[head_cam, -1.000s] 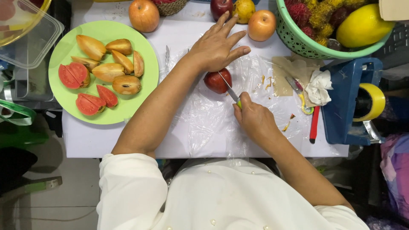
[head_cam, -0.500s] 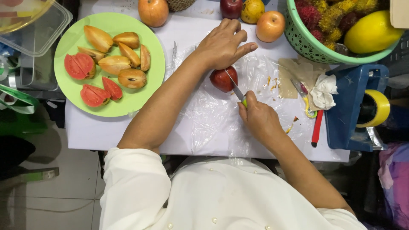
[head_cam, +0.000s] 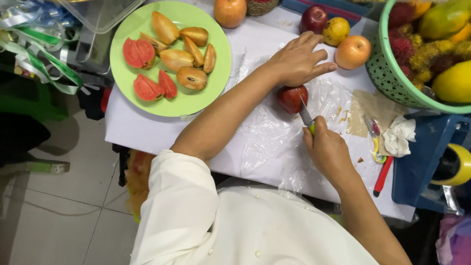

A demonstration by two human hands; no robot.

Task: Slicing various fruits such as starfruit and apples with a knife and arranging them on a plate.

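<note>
A dark red apple (head_cam: 290, 98) rests on clear plastic wrap (head_cam: 274, 142) spread over the white table. My left hand (head_cam: 297, 60) lies on top of the apple with fingers spread, pressing it down. My right hand (head_cam: 327, 149) grips a small knife (head_cam: 306, 117) with a green handle. Its blade touches the apple's right side. A round green plate (head_cam: 194, 105) at the left holds cut brown fruit wedges (head_cam: 184, 49) and red-fleshed fruit halves (head_cam: 147, 68).
Whole apples (head_cam: 353, 51) and a yellow-brown fruit (head_cam: 336, 30) lie beyond my left hand. A green basket (head_cam: 387, 78) of mixed fruit stands at the right. Crumpled tissue (head_cam: 400, 136), a red-handled tool (head_cam: 382, 175), a blue box (head_cam: 422, 157) and a yellow tape roll (head_cam: 454, 164) sit near the right edge.
The view has shifted so everything sits further right and lower. My hands stay on the apple and knife, and the blade remains against the apple's right side.
</note>
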